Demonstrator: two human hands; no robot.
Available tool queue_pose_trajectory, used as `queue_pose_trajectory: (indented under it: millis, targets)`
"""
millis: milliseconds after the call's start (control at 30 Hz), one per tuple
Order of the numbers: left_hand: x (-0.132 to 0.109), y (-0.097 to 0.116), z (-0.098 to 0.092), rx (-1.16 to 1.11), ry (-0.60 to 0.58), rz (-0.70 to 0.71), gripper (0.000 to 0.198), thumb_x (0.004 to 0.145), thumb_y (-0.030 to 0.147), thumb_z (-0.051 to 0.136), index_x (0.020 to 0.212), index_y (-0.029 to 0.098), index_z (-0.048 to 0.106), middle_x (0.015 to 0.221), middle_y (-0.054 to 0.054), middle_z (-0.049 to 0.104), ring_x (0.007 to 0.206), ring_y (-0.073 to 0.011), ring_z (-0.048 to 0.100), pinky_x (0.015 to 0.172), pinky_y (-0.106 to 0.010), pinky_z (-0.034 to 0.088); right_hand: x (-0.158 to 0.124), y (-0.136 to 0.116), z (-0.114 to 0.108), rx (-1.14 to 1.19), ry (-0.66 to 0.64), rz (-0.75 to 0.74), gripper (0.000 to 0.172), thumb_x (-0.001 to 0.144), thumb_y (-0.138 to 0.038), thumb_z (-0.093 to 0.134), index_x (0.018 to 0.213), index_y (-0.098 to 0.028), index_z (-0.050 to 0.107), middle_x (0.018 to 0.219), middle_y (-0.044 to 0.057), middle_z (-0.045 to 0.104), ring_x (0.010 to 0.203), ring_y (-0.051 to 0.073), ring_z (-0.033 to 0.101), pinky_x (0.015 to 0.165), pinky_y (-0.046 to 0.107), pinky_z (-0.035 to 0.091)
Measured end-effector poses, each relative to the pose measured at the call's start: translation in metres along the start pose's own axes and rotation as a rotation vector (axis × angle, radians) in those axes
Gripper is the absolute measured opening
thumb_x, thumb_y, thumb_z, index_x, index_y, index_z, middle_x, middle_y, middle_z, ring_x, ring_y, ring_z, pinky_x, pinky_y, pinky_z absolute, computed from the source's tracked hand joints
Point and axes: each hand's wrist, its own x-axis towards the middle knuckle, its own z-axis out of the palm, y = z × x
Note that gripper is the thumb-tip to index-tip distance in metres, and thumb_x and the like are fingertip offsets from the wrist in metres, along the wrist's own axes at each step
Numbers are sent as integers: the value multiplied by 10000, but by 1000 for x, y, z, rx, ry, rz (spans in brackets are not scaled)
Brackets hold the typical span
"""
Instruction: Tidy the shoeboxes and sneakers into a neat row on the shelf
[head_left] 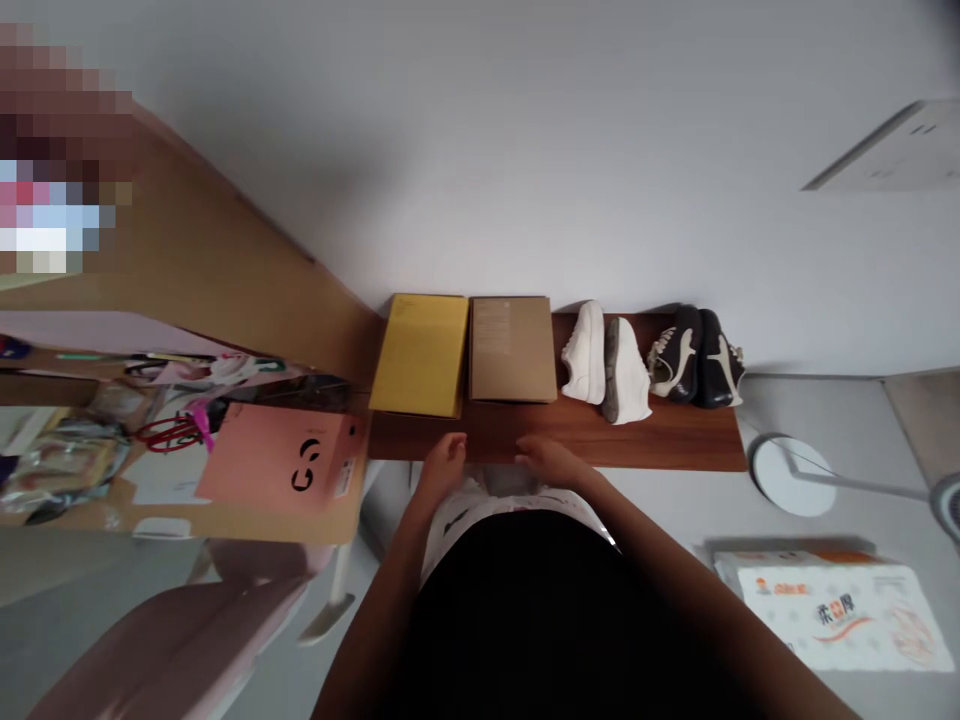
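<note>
Hands first: your left hand [446,462] rests on the near edge of the wood-grain desk [645,445], fingers loosely curled, partly open, holding nothing you can see. Your right hand [544,460] sits just beside it on the same edge, fingers stretched toward the left hand, also open and empty. Small gap between them. Your black top [525,620] fills the bottom of the view, with white patterned cloth [510,500] just below the hands.

Just past your hands, on the desk: yellow flat box [420,355] and kraft cardboard box [514,350], side by side, almost touching each other, neither under your hands. Further right along the same desk, white sneakers [604,365], then black sneakers [694,358] with white trim, the two pairs just beside each other.

To your left, salmon-pink folder [277,465] with black marks lies on a light wood desk [225,525], with packets and red loops behind it, too small to tell. Pink chair [172,640] sits below that. To your right, on the grey floor [660,520], packaged tissues [832,620] and a round white lamp base [791,475]. White wall [480,150] is furthest.
</note>
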Motion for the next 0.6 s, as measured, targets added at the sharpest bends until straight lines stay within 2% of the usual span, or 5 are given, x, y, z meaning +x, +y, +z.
queue_pose_trajectory:
  millis: [133,200,300,433,600]
  targets:
    - [24,-12,-56,-28,173,56,256,901,252,538,1112,218,678,1166,-85,737,1100,-227,690,1040,-368,494,48,-54,38,313,113,2,439,922,-304,614,1350,-204,611,1304,115,693,1162,218,682,1028,383,523]
    - [41,-21,-83,-37,240,62,287,906,277,552,1162,217,666,1217,-92,716,1150,-233,670,1064,-365,479,70,-72,53,407,201,65,470,931,-305,598,1387,-195,572,1354,131,663,1209,214,659,1041,383,518]
    - [73,-33,-115,-48,272,45,363,890,290,599,1240,198,631,1293,-115,678,1232,-251,629,1091,-369,459,101,-92,69,480,301,114,450,930,-303,593,1364,-183,576,1336,130,669,1246,217,633,1067,385,496]
    - [121,-43,-141,-77,253,56,456,877,290,629,1314,167,580,1419,-152,599,1322,-259,569,1129,-380,427,132,-108,79,554,362,55,381,922,-313,596,1275,-172,610,1220,106,719,1168,223,661,1046,398,501]
    - [166,-50,-152,-129,187,31,544,881,305,638,1390,148,530,1509,-178,525,1388,-265,516,1152,-374,402,156,-122,82,563,448,129,342,899,-288,588,1207,-142,615,1171,110,728,1103,215,671,1002,376,523]
